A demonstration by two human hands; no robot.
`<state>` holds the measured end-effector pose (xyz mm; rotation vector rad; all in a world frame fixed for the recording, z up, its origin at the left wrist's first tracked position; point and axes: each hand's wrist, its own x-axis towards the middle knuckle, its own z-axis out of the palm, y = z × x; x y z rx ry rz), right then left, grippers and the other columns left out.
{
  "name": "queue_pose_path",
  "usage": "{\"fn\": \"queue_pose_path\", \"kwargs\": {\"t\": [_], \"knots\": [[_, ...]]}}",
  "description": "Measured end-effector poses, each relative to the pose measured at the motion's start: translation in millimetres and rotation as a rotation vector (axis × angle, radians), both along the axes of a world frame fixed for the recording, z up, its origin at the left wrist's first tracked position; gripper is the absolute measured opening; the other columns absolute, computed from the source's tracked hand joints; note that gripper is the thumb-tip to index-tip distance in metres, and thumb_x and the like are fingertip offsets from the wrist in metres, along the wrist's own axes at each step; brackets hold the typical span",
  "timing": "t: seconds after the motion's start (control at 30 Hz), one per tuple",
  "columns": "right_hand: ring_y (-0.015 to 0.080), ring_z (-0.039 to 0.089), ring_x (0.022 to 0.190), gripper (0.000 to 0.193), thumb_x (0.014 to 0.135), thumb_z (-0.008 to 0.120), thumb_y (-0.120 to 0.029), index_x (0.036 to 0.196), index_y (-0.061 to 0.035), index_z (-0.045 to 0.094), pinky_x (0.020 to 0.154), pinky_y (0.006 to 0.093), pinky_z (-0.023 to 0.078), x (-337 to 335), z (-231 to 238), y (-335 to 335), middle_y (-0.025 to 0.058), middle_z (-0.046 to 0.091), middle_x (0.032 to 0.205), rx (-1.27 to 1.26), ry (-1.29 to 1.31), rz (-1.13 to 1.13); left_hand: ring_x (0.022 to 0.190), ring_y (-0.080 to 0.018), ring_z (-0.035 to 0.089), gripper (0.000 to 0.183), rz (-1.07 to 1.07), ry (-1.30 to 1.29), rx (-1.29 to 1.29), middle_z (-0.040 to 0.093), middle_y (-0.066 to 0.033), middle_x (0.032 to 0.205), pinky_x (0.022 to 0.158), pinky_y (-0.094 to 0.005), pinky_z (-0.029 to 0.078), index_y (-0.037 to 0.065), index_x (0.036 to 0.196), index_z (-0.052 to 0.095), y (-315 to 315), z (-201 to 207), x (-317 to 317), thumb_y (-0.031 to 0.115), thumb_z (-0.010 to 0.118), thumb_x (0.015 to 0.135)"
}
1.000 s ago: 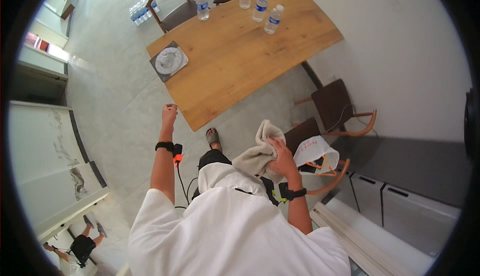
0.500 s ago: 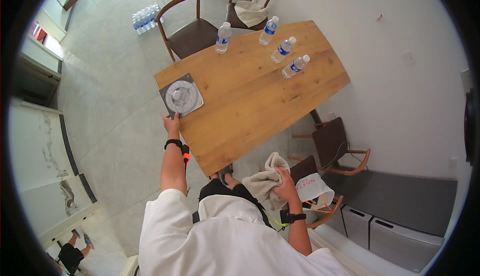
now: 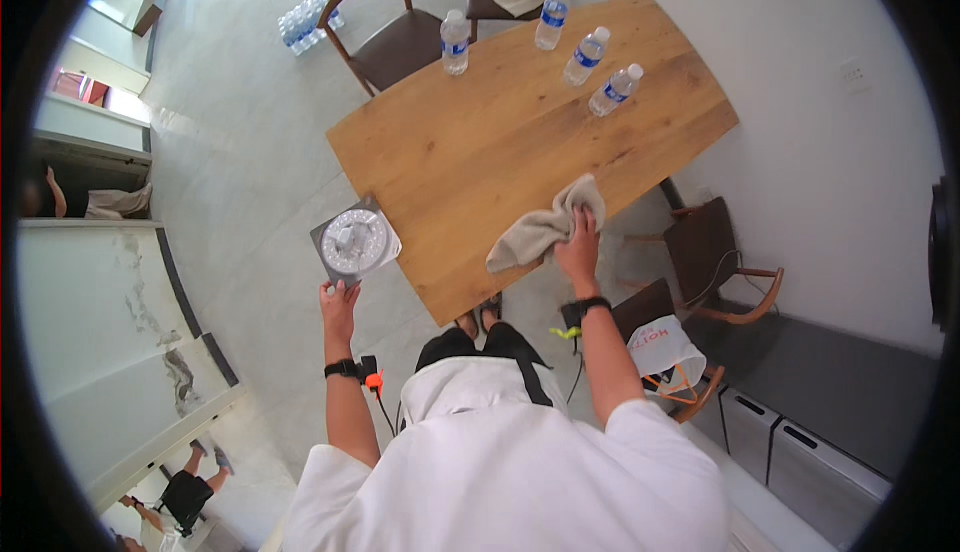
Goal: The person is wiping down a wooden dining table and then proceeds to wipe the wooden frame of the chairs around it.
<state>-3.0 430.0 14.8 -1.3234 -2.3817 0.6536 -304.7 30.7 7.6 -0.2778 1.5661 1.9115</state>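
Observation:
My left hand (image 3: 339, 304) pinches the near corner of a flat square grey package (image 3: 355, 240) with a clear round window. A pale ring dotted with small lights, like a round LED lamp panel, shows through it. The package is held mostly out past the left edge of the wooden table (image 3: 480, 152). My right hand (image 3: 579, 249) grips a crumpled beige cloth (image 3: 535, 236) at the table's near edge. Part of the cloth lies on the wood, and its left end reaches the edge. Both wrists wear black bands.
Several water bottles (image 3: 587, 56) with blue labels stand along the table's far side. Chairs (image 3: 400, 47) stand behind the table and at its right, one with a white bag (image 3: 665, 354). Shrink-wrapped bottles (image 3: 305, 24) are on the floor. A person (image 3: 188, 497) shows at lower left.
My left hand has drawn the package off the table's left edge, toward me. My right hand has moved the cloth forward from beside my body onto the table. The view has shifted.

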Motion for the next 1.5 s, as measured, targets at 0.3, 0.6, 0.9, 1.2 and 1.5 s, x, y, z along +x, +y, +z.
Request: {"fn": "queue_pose_path", "kwargs": {"t": [0.3,0.6,0.9,1.2,1.5], "knots": [[0.0515,0.029,0.134,0.091,0.077,0.068,-0.05,0.149,-0.0109,0.03,0.104,0.064,0.033,-77.9,0.9,-20.6,0.0139,0.024,0.155,-0.183,-0.478,-0.118,0.108,-0.0229,0.061,0.049,0.081,-0.068,-0.017,0.057,-0.0093,0.123,0.096,-0.0369,0.05,0.007,0.138,0.032,-127.0,53.0,33.5,0.013,0.059,0.097],[0.0519,0.033,0.132,0.104,0.067,0.079,-0.046,0.151,-0.0128,0.026,0.103,0.0669,0.034,-228.9,3.9,-147.0,0.0112,0.024,0.155,-0.116,-0.567,0.269,0.094,-0.0173,0.066,0.049,-0.028,-0.093,0.163,0.063,-0.0059,0.111,0.085,-0.0335,0.055,0.01,0.14,0.033,-123.1,69.0,-71.6,0.01,0.057,0.097],[0.0341,0.041,0.132,0.073,0.069,0.074,-0.022,0.136,-0.0177,0.047,0.105,0.054,0.036,-134.6,-20.5,-185.2,0.0079,0.043,0.144,0.007,-0.403,-0.087,0.091,-0.0179,0.068,0.041,-0.307,-0.073,0.118,0.067,-0.0072,0.106,0.083,-0.0332,0.055,0.012,0.136,0.039,-124.6,91.1,-202.7,0.008,0.054,0.098],[0.0445,0.04,0.128,0.07,0.077,0.067,-0.029,0.142,-0.0148,0.042,0.099,0.0599,0.041,-201.7,-16.4,-129.5,0.0047,0.033,0.149,-0.239,-0.566,-0.759,0.09,-0.0177,0.068,0.041,-0.392,-0.082,0.038,0.067,-0.0062,0.108,0.083,-0.0349,0.055,0.013,0.135,0.04,-90.1,77.0,-273.2,0.01,0.056,0.097],[0.0487,0.033,0.133,0.07,0.074,0.068,-0.026,0.139,-0.0169,0.043,0.104,0.0588,0.036,-366.2,-13.4,-51.2,0.0066,0.037,0.148,-0.093,-0.424,-0.375,0.096,-0.02,0.066,0.04,-0.632,-0.058,0.092,0.064,-0.0084,0.112,0.086,-0.0356,0.055,0.011,0.136,0.038,29.3,119.1,-334.7,0.007,0.053,0.099]]}}
